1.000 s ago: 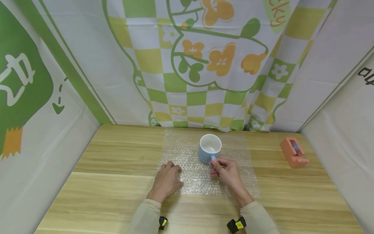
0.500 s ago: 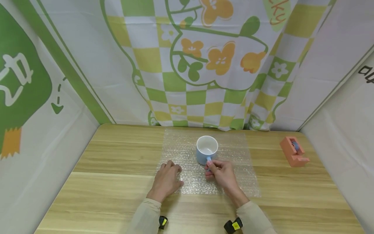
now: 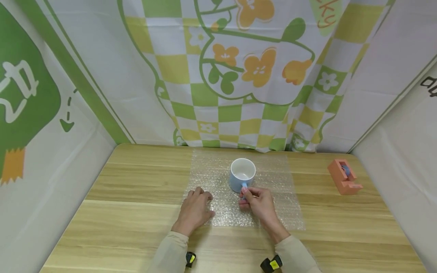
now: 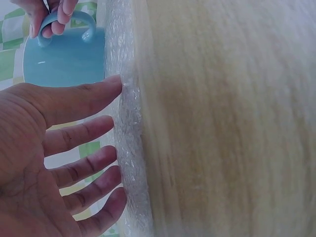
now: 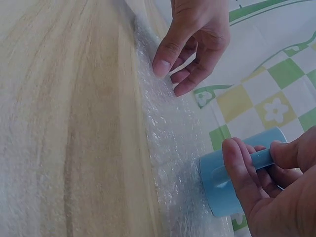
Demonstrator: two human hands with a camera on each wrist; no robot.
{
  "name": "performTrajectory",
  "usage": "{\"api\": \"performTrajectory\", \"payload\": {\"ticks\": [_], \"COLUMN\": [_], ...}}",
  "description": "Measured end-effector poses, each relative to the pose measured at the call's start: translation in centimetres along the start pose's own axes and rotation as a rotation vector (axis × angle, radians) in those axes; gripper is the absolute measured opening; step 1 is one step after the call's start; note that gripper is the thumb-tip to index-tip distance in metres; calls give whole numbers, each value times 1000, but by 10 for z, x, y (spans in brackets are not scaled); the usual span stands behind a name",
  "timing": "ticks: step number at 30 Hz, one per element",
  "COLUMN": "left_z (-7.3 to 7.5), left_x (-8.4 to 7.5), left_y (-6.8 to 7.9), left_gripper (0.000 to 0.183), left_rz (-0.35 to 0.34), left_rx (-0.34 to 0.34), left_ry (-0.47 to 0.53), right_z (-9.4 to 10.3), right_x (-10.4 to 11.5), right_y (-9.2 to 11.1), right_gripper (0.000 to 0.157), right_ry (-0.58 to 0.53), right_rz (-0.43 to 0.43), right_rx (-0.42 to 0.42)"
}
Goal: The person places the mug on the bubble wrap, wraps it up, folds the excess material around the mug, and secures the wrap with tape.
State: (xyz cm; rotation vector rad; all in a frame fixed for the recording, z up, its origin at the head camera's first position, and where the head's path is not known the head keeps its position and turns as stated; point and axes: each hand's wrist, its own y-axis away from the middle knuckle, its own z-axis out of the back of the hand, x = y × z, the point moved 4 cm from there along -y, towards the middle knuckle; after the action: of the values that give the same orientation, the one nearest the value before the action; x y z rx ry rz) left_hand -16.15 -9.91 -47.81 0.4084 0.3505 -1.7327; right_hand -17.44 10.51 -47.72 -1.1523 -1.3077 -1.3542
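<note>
A light blue mug [image 3: 236, 182] with a white inside stands upright on a sheet of bubble wrap [image 3: 225, 212], its handle turned toward the person. My right hand [image 3: 262, 204] pinches that handle between thumb and fingers; the right wrist view shows the grip on the mug handle [image 5: 260, 159] closely. To the left, my left hand [image 3: 194, 210] rests with spread, relaxed fingers on the left part of the sheet. In the left wrist view its fingertips [image 4: 109, 154] touch the bubble wrap [image 4: 131, 113] and hold nothing.
An orange tape dispenser [image 3: 343, 178] with a blue roll stands at the right of the wooden table [image 3: 136, 189]. Behind the table's back edge hangs a green and yellow checked curtain [image 3: 235, 113]. White cloth walls flank both sides.
The right hand has shifted the mug slightly left and toward the person on the bubble wrap, and now it is nearly still. The left hand has stayed in place.
</note>
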Motion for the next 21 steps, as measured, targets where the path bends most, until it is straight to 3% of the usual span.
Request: {"api": "performTrajectory", "payload": {"ticks": [11,21], "left_z": [1,0], "left_x": [0,0], "left_y": [1,1], "left_gripper": [41,40], "left_rz": [-3,-2], "left_rx": [-4,-6], "left_ry": [7,6], "right_z": [-4,12], "right_x": [-2,3], "right_y": [1,0], "right_gripper": [25,22], "right_ry": [0,246], "right_rz": [4,27], "right_rx": [-3,97]}}
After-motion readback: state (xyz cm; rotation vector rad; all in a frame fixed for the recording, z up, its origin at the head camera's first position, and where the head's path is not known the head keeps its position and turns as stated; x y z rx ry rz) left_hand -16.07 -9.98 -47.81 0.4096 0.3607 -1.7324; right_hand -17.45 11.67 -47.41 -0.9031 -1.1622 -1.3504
